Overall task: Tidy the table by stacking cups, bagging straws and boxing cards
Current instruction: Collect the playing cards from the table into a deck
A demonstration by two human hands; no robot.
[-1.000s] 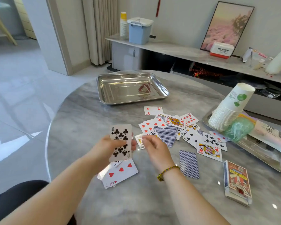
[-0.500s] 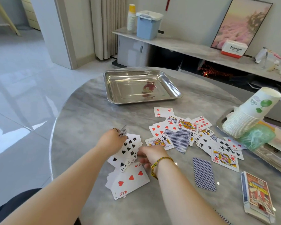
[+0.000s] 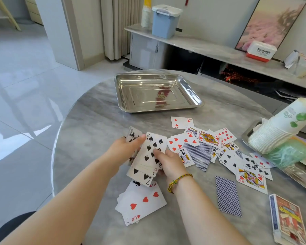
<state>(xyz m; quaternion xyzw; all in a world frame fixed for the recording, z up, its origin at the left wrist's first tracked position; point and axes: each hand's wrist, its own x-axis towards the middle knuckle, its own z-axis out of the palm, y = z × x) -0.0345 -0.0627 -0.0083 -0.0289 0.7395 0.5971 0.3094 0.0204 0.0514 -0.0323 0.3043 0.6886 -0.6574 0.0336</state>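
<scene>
Holding a loose bunch of cards (image 3: 153, 149) with fingers of left hand (image 3: 125, 150) and right hand (image 3: 169, 162) both curled on it, over the three of hearts (image 3: 143, 200) on the table (image 3: 95, 121)

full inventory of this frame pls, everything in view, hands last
table: 1, grey marble
steel tray: 1, silver, far centre of table
loose cards: many, mostly face up, table centre-right
card box: 1, red-yellow, near right
face-down card: 1, blue back, left of card box
three-of-hearts pile: 1, white, near edge
side tray: 1, silver, right edge
cup stack: 1, white, tilted on side tray
green bag: 1, green, beside cup stack
bin: 1, blue, shelf behind
held cards: 1 fan, eight of spades on top
left hand: grips held cards
right hand: grips held cards
</scene>
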